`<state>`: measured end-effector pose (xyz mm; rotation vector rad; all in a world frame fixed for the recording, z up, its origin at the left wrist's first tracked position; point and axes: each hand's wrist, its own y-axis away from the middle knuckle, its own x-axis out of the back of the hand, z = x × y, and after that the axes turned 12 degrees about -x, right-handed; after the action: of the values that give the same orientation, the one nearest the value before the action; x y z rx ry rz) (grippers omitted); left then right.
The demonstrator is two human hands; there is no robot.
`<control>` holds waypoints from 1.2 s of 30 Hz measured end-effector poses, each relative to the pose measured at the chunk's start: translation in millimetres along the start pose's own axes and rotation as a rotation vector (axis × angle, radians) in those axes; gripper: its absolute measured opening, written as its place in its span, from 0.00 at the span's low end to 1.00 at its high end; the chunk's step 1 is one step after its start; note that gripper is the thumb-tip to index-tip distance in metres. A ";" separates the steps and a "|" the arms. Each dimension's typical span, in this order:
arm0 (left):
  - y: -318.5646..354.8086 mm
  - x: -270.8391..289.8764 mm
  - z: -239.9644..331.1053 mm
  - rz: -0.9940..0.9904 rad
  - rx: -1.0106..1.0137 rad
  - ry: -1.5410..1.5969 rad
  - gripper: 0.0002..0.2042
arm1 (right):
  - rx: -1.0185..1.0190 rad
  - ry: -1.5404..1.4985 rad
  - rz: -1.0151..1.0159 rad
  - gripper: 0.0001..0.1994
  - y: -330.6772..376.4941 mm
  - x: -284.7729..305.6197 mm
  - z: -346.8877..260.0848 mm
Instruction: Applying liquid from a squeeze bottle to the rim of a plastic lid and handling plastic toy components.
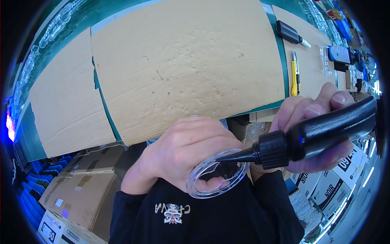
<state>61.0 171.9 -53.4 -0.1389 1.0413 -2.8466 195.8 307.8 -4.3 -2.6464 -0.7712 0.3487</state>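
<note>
My left hand (191,146) is closed around a clear, round, hollow plastic piece (196,189), its circular rim turned up toward me. Through the opening part of a finger shows. In my right hand (313,118) lies a black squeeze bottle (325,132), tilted nearly level, with a ribbed collar and a tapered nozzle. The nozzle's tip is at the piece's rim, over the opening; whether it touches is hard to tell. The lower part of the clear piece is hidden by my left hand.
Cardboard sheets (183,53) cover the green table. At the right lie a yellow box cutter (294,77), another black bottle with a white tip (289,32), and a clear part (325,61). Clear pieces (59,26) line the far-left edge. Cartons (81,195) stand below left, white boxes (329,187) below right.
</note>
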 end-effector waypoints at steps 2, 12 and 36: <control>0.1 0.4 0.0 0.000 -0.006 0.002 0.16 | 0.013 -0.004 -0.056 0.26 -1.9 1.4 -0.5; -1.3 0.5 1.6 0.013 0.013 0.018 0.16 | 0.072 -0.033 -0.308 0.26 -8.2 11.3 0.6; -10.3 -1.9 7.2 0.048 0.075 -0.008 0.16 | 0.034 -0.179 -0.246 0.25 3.2 17.9 5.0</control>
<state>63.0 175.3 -41.3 -0.1173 0.9223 -2.8343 210.3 316.6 -12.5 -2.4750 -1.1227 0.5295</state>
